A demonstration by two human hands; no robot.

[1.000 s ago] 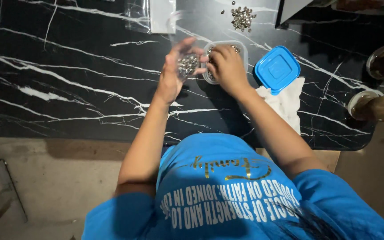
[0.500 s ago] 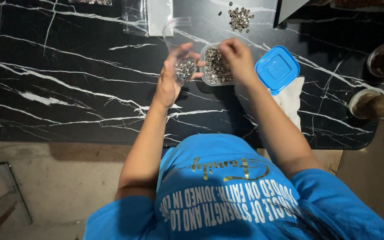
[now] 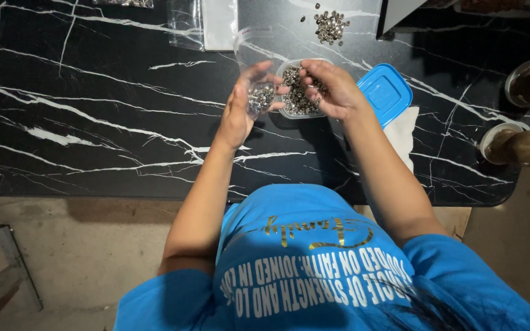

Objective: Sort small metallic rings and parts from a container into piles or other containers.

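My left hand (image 3: 240, 113) holds a small clear bag (image 3: 261, 97) part filled with small silver metal pieces, raised just above the black marble table (image 3: 93, 122). Right beside it stands a clear plastic tub (image 3: 294, 101) full of the same pieces. My right hand (image 3: 335, 92) rests over the tub's right side, its fingers curled and pinched on some pieces at the rim. The two hands almost touch above the tub.
A blue lid (image 3: 386, 94) lies right of the tub, over a white cloth (image 3: 403, 138). A loose heap of metal pieces (image 3: 330, 26) and clear plastic bags (image 3: 207, 21) lie at the far edge. Two round wooden-topped objects (image 3: 519, 147) stand at the right.
My right hand has slid off the top of the tub to its right side, uncovering the pieces inside. The left hand with the bag has barely moved.
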